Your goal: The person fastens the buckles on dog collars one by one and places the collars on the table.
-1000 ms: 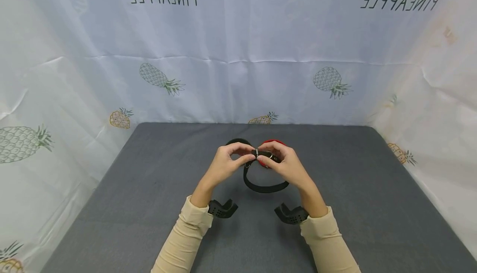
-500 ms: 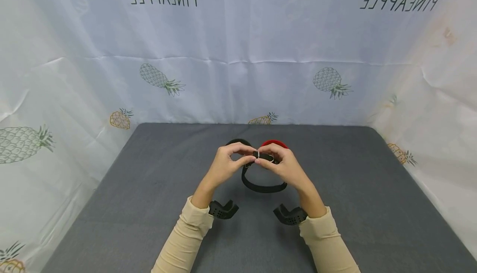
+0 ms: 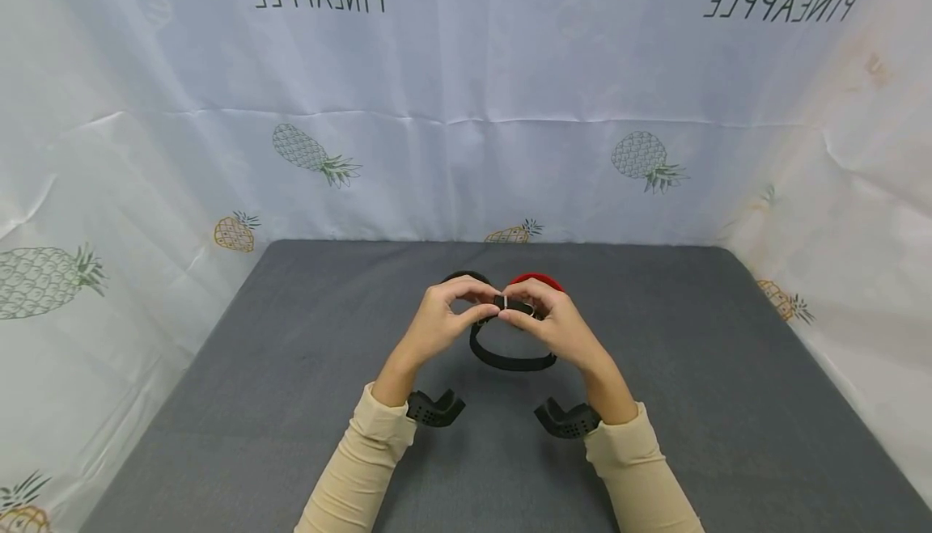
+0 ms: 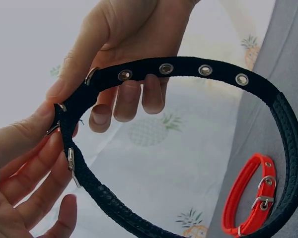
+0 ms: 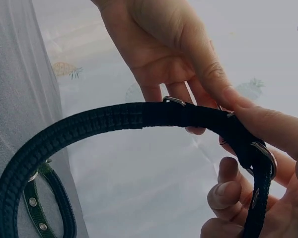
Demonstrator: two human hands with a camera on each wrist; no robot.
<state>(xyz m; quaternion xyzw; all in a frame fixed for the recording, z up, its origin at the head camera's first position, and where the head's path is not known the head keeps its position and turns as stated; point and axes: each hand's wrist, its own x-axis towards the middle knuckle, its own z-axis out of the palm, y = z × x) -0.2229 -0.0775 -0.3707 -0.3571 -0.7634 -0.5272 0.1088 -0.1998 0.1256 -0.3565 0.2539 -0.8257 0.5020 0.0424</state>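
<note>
A black collar (image 3: 513, 363) with a padded strap hangs in a loop from both hands, above the table. My left hand (image 3: 440, 313) pinches it between thumb and fingers on the left of the join. From the other side, my right hand (image 3: 561, 319) pinches the strap, the fingertips of both hands almost meeting. Metal eyelets (image 4: 205, 70) run along one strap end in the left wrist view, near the right hand's fingers. A metal buckle ring (image 5: 264, 158) shows at the join in the right wrist view. Fingers partly hide how the strap end passes through the metal parts.
Behind my right hand a red collar (image 3: 539, 278) lies on the grey table (image 3: 291, 355). A dark collar (image 3: 466, 276), greenish in the right wrist view, lies behind my left hand. A pineapple-print curtain (image 3: 451, 177) stands at the table's back and sides. Black mounts sit on both wrists.
The collar's hanging loop has shifted slightly left and up. My right hand has moved a little, and more of the red collar's rim shows. Both hands still pinch the black collar.
</note>
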